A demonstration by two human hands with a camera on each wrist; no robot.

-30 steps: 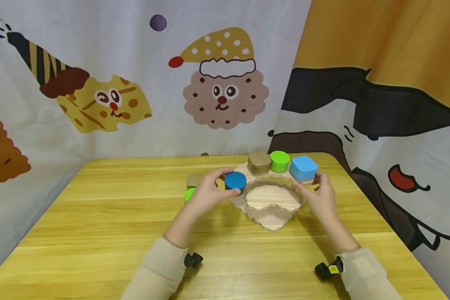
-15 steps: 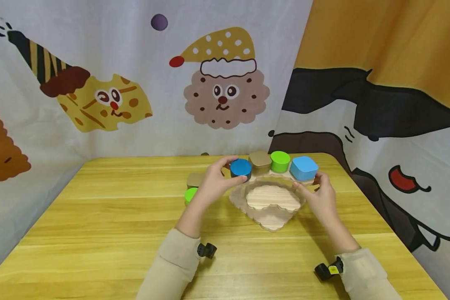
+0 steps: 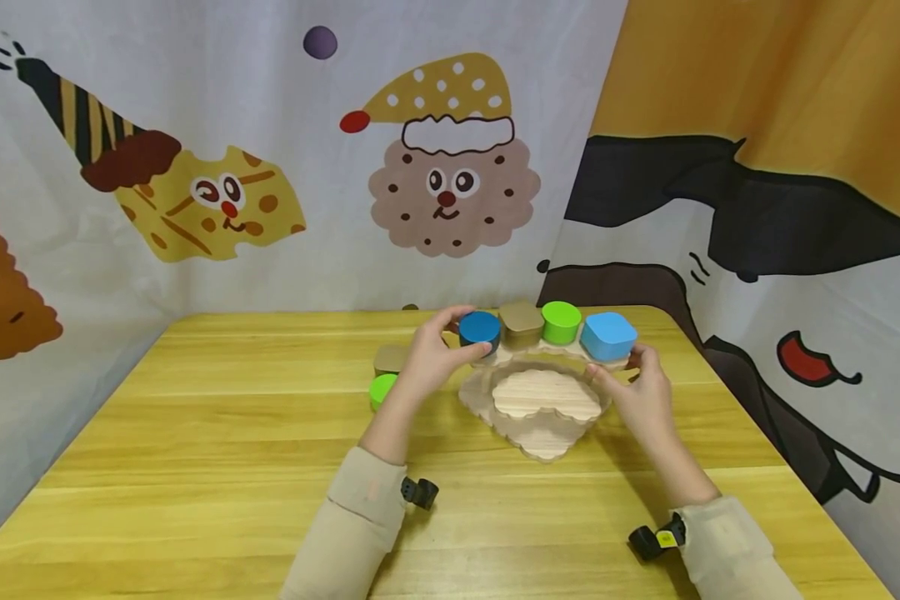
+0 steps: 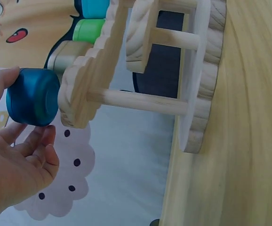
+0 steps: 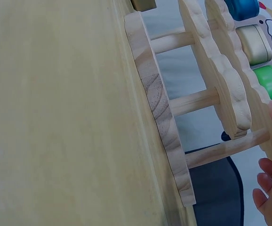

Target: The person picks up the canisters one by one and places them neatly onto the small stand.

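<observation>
A tiered wooden stand (image 3: 546, 442) with scalloped edges and round posts stands on the table. Between thumb and fingers, my left hand (image 3: 431, 354) holds a dark blue round tin (image 3: 479, 327) at the left end of the top tier. In the left wrist view the blue tin (image 4: 32, 96) is right at that tier's surface. Beside it on the tier sit a tan square tin (image 3: 521, 323), a green round tin (image 3: 561, 322) and a light blue square tin (image 3: 609, 335). My right hand (image 3: 645, 396) grips the tier's right end, thumb in front.
Left of the stand, partly behind my left forearm, another tan square tin (image 3: 388, 360) and a green round tin (image 3: 382, 389) rest on the wooden table (image 3: 217, 467). A printed curtain (image 3: 255, 83) hangs close behind the table's far edge.
My left hand has carried the blue tin up and to the right, from the stand's left side to the top tier's left end. My right hand keeps its place.
</observation>
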